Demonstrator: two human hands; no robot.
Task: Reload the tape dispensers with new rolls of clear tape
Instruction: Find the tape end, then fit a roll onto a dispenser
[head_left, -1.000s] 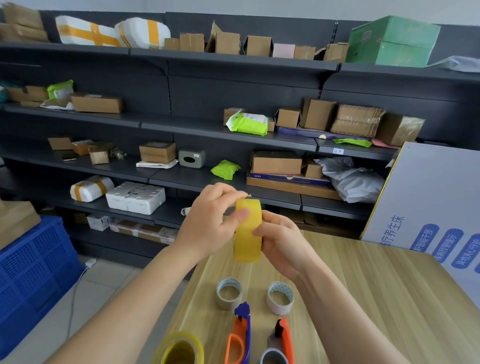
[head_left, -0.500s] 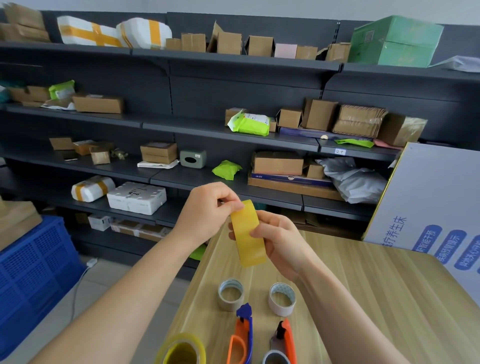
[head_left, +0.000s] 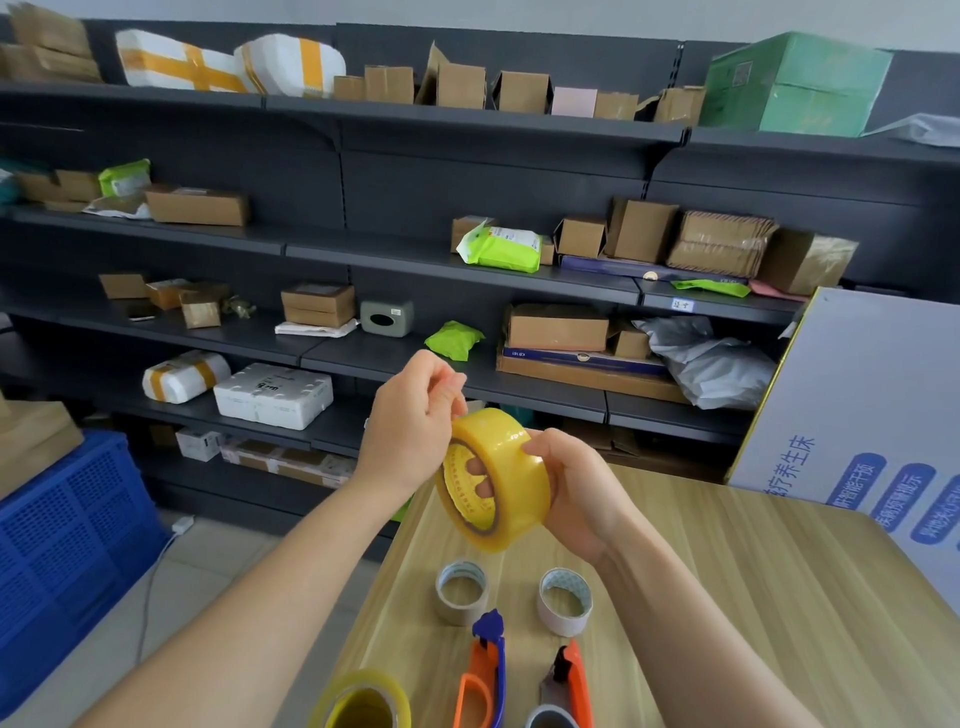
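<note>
A yellowish clear tape roll is held in the air above the wooden table. My right hand grips it, with fingers through the core and the thumb on the outer face. My left hand pinches at the roll's top edge with curled fingers. On the table below lie two tape dispensers: an orange and blue one and an orange and grey one. Two empty cardboard cores stand behind them. A second clear tape roll sits at the bottom edge.
Dark shelving with cardboard boxes and parcels fills the background. A blue plastic crate stands on the floor at the left. A white printed board leans at the table's right side.
The roll has turned from edge-on to tilted, so its core now faces me. Both hands stayed on it and shifted slightly lower and right.
</note>
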